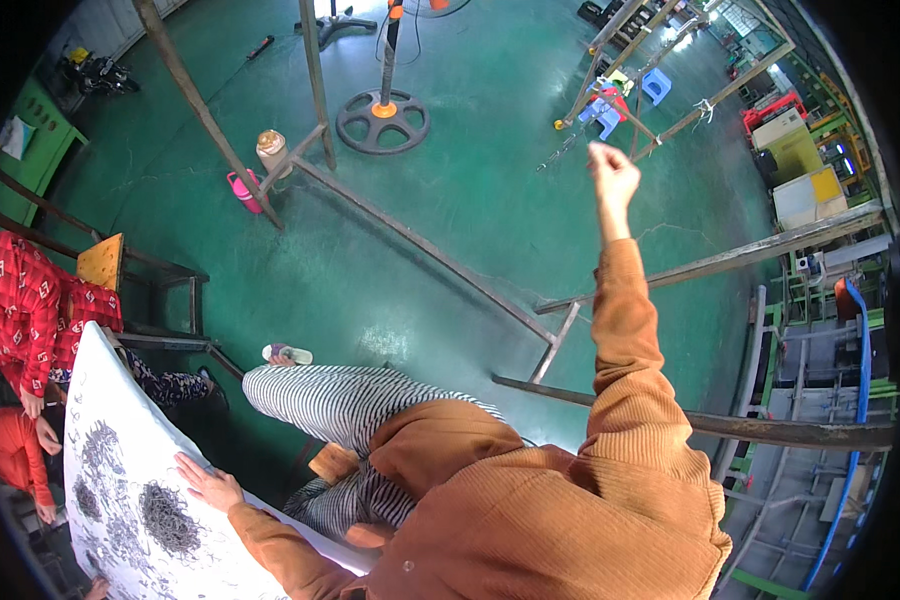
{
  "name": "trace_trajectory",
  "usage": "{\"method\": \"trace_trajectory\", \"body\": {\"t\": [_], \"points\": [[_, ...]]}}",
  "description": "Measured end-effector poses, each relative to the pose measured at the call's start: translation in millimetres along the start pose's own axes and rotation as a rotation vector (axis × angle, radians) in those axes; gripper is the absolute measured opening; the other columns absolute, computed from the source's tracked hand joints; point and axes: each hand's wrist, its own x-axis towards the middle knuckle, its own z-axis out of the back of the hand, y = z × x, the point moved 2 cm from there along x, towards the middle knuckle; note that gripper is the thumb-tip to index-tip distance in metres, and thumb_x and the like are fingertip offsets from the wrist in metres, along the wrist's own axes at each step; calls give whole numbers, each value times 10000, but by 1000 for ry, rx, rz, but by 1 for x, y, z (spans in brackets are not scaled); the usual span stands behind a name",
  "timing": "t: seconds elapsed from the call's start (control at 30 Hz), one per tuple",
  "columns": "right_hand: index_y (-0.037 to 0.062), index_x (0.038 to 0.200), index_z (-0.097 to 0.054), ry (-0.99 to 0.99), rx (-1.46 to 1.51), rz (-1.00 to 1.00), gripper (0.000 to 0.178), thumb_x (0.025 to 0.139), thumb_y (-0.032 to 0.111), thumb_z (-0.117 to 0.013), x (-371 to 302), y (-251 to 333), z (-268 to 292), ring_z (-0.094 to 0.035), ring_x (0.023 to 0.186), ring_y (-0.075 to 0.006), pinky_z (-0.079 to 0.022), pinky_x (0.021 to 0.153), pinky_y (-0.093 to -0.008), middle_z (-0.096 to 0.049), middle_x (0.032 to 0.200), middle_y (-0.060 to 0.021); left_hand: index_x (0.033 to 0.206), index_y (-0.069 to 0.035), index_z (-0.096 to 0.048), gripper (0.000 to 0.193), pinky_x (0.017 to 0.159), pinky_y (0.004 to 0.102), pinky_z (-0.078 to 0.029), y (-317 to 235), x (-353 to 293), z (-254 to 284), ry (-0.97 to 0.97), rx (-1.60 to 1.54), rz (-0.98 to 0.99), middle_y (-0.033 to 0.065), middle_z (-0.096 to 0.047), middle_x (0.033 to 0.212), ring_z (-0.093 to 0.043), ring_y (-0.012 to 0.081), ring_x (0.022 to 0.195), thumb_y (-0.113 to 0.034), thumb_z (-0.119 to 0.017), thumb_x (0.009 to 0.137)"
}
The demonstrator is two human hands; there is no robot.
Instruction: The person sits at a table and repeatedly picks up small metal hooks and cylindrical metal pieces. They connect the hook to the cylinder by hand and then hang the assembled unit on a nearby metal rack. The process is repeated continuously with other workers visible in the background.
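My left hand (208,484) lies with fingers stretched out at the edge of a white-topped table (105,375). Close beside it on the table is a dark heap of small, thin black pieces (170,520); more of them are strewn around and gathered in smaller clumps. My right arm reaches far out to the upper right, over the green floor and away from the table. At its end my right hand (613,182) is closed, fingertips pinched together. Whatever may be between those fingertips is hidden or too small to make out.
Across the table a person in a red patterned top (20,300) works, with another red sleeve (15,450) nearby. Metal frame bars (420,240) cross the floor. Beyond stand a fan base (382,122), a pink jug (245,190) and blue stools (655,86). Racks line the right.
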Motion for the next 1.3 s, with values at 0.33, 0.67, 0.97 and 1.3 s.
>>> {"method": "trace_trajectory", "body": {"t": [0.33,0.67,0.97,1.3], "points": [[67,920,-757,181,-437,-261,198,795,220,-748,-25,-98,-30,-691,731,-192,-524,718,-340,-724,785,-114,1553,-203,-117,906,1134,535,-238,-2,-2,10,12,40,4,-23,-152,1609,-192,228,1469,-15,-563,787],[25,915,-751,235,-256,-384,133,797,76,-716,-39,-93,-66,-669,671,-116,-539,640,-274,-708,743,-64,1551,-203,-136,886,1127,547,-245,-4,-5,14,-4,23,0,-16,-176,1604,-197,231,1468,-8,-553,794],[-17,927,-731,107,-103,-521,127,837,72,-721,-64,-73,-79,-669,611,-125,-524,539,-248,-705,769,-67,1550,-198,-144,886,1127,556,-240,-7,-5,17,-12,19,9,-15,-177,1604,-206,241,1465,-9,-558,789],[-24,907,-727,-49,-71,-382,128,850,90,-711,-81,-58,-66,-674,618,-126,-536,554,-257,-704,748,-64,1552,-202,-132,920,1140,536,-216,-3,-6,12,8,7,54,-31,-154,1610,-203,231,1466,-3,-583,775]]}}
